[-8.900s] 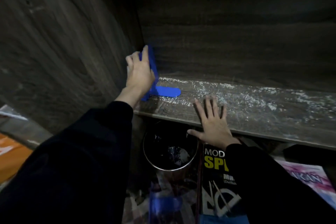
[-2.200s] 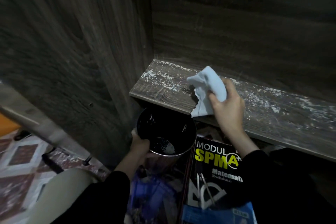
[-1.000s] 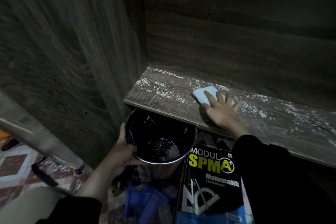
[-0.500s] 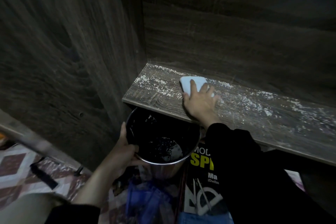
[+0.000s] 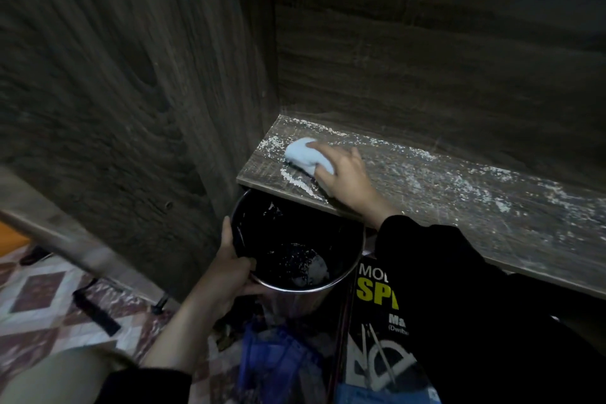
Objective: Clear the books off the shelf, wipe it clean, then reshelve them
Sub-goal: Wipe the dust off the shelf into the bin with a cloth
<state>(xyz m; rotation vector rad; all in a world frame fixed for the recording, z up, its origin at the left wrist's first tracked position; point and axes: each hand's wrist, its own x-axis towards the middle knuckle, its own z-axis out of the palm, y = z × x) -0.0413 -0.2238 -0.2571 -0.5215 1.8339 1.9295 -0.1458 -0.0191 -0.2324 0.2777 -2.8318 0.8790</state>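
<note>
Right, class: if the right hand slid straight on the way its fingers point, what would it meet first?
With the cloth ahead of it, the right hand would first reach the white crumbs at the left end of the shelf, then probably the side panel; depth there is unclear.

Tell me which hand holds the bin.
The left hand: it grips the rim of the metal bin, while the right hand holds the pale cloth on the dusty shelf.
</note>
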